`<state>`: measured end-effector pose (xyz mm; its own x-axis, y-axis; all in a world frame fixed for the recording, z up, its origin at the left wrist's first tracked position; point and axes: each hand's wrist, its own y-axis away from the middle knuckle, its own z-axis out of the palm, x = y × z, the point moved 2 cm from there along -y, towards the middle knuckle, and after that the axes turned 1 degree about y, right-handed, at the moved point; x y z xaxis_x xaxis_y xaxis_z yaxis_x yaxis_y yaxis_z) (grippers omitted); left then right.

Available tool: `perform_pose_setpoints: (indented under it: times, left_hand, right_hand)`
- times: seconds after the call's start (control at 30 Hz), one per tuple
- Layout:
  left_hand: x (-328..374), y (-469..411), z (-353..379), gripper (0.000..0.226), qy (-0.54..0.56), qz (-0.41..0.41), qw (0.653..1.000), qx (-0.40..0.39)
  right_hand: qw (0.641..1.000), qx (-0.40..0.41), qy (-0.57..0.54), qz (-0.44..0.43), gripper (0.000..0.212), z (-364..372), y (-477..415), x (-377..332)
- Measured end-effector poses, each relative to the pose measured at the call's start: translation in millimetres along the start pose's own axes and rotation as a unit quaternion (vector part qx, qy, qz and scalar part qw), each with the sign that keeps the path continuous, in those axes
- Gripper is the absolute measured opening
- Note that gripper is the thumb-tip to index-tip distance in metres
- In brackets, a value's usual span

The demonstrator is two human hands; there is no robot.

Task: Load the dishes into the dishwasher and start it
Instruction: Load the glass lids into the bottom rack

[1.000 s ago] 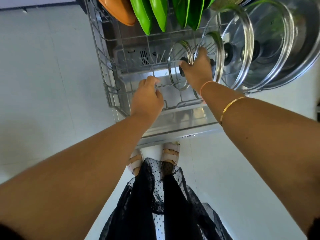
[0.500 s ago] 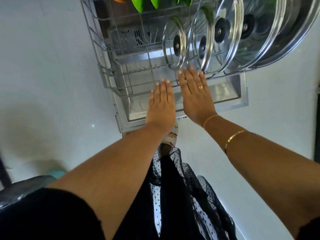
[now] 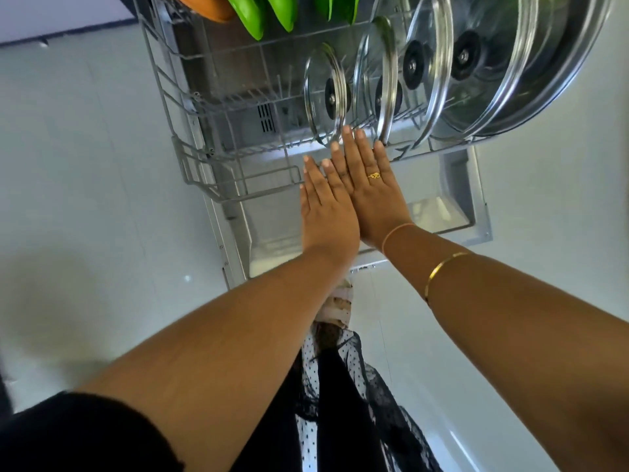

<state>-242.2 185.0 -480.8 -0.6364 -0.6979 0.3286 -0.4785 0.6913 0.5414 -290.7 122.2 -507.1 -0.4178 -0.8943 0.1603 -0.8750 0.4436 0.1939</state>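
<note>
Four glass lids point(image 3: 429, 68) stand on edge in the rack point(image 3: 211, 155), just beyond the fingertips of the right hand point(image 3: 371, 195); the smallest is nearest those fingertips and the largest farthest to their right. Green plates point(image 3: 253, 18) and an orange dish point(image 3: 212, 10) sit at the rack's far end, well beyond both hands. The left hand point(image 3: 328, 216) and the right lie flat, side by side and touching, fingers straight and together, holding nothing. The right fingertips reach the rack's front rim; whether they press on it cannot be told. Under both palms is the open door point(image 3: 452, 212). The right hand wears a ring point(image 3: 374, 176), and its arm a bangle point(image 3: 442, 271). Pale floor point(image 3: 85, 172) spreads to either side.
</note>
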Motion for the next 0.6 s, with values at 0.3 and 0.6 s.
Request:
perform_pose_setpoints:
  times: [0.3,0.6]
  left_hand:
    - [-14,-113,-75,0.083,-0.073,0.028,0.997,0.022]
    - [-18,-204,-145,0.075,-0.102,0.036,0.993,0.044]
  right_hand:
    - [0.993,-0.113,0.018,-0.036,0.104,-30,-127,44]
    - [0.981,-0.188,0.007,-0.036,0.110,-59,-243,79]
